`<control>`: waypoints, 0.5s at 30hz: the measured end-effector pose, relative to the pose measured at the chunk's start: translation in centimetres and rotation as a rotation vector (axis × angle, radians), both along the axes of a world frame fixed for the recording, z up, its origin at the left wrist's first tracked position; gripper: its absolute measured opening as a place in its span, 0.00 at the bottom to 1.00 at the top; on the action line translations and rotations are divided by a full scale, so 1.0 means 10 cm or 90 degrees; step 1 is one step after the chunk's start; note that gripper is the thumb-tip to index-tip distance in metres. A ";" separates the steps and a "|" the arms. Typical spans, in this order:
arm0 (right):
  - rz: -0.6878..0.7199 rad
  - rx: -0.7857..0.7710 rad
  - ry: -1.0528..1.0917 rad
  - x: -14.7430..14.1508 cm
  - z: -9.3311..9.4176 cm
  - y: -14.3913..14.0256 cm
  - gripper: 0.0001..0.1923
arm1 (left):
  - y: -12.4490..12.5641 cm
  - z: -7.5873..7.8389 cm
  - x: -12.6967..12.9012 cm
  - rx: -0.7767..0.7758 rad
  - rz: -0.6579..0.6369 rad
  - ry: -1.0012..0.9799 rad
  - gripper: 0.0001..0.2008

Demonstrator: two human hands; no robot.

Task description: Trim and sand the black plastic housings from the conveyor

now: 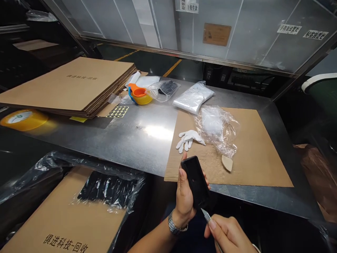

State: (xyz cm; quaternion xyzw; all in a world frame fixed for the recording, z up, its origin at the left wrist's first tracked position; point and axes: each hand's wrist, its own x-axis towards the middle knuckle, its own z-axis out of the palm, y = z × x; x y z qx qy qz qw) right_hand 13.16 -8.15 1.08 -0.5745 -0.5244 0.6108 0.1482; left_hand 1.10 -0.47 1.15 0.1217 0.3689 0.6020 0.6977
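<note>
My left hand [185, 196], with a metal watch at its wrist, is wrapped round a black rectangular plastic case [194, 177], its hollow side turned up. My right hand [228, 232] grips a slim craft knife [206, 215]. The blade tip points at the lower edge of the case; whether it touches cannot be made out. Just beyond the case, a white glove [190, 139] lies on a flat cardboard sheet [252, 154]. A small beige wedge-shaped pad [226, 163] rests on the same sheet, to the right of the case.
Stacked cardboard sheets [71, 82] and a yellow tape roll [25, 119] occupy the left of the metal table [131, 140]. Farther back are orange and yellow cups [140, 95], bagged black parts [168, 87] and plastic bags [193, 97]. A plastic-lined box [63, 211] stands lower left.
</note>
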 end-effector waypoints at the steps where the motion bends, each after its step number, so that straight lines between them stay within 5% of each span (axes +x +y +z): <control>1: 0.012 -0.003 -0.007 0.00 0.02 0.02 0.28 | 0.00 0.00 0.00 0.003 0.003 0.007 0.34; 15: 0.082 -0.002 -0.031 -0.04 0.03 0.09 0.32 | -0.06 -0.01 -0.06 0.042 0.023 0.086 0.38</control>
